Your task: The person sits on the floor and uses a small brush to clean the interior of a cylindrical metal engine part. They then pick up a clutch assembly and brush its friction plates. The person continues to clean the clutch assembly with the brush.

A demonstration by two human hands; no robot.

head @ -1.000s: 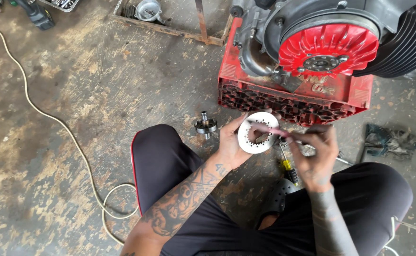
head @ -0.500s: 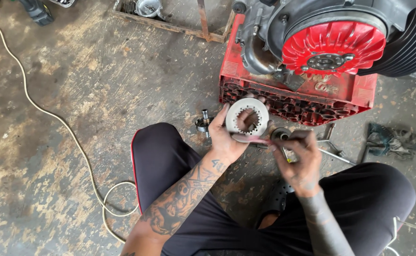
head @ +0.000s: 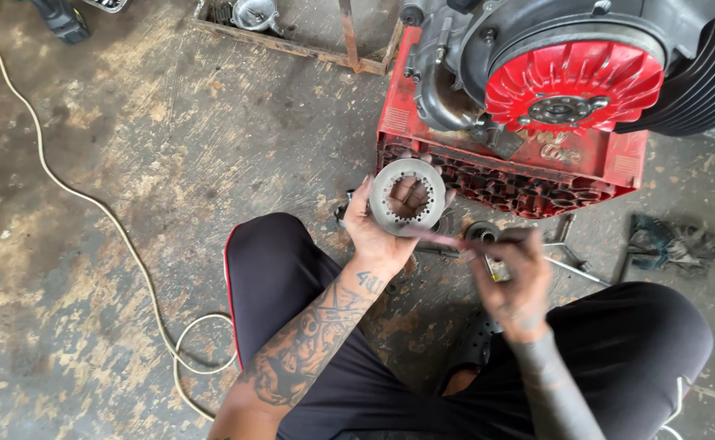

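My left hand [head: 382,232] holds up a flat grey metal ring plate [head: 407,196] with small holes and inner teeth, fingers showing through its middle. My right hand [head: 520,273] is blurred beside it and grips a thin rod-like tool [head: 439,237] whose tip reaches under the plate. A small round metal part [head: 481,233] lies on the floor just behind the right hand. I sit on the concrete floor in black trousers, knees apart.
A red plastic crate [head: 594,175] carries an engine with a red finned fan wheel [head: 573,85] straight ahead. A white cable [head: 88,200] snakes across the floor at left. Rags [head: 671,244] and metal tools [head: 569,265] lie at right. A wooden frame [head: 292,45] sits at the top.
My left hand has raised the ring plate further from my lap towards the crate. My right hand has dropped lower and rightward with the thin tool.
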